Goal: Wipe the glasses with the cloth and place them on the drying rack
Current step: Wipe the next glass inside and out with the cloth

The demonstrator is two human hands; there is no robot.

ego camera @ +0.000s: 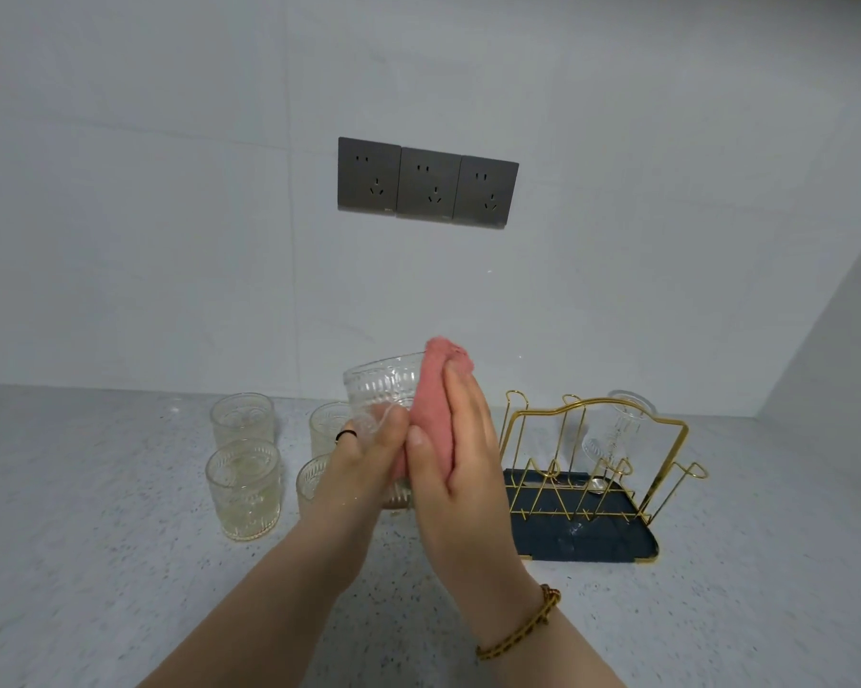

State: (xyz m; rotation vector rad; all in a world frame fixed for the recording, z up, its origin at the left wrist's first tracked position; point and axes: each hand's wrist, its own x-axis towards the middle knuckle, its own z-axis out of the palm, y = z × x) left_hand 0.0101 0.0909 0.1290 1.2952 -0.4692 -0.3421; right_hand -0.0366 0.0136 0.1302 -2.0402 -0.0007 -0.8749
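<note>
**Wiping a ribbed glass above the counter**

Raised over the speckled counter [96,563], a ribbed glass [381,389] is gripped at its lower part by the left hand [364,459]. A pink cloth [431,409] is pressed flat against the glass's right side by the right hand [460,454], fingers extended. Four more glasses [243,486] are stood at the left. On the gold drying rack [602,459], at the right, one glass [617,429] is set upside down.
</note>
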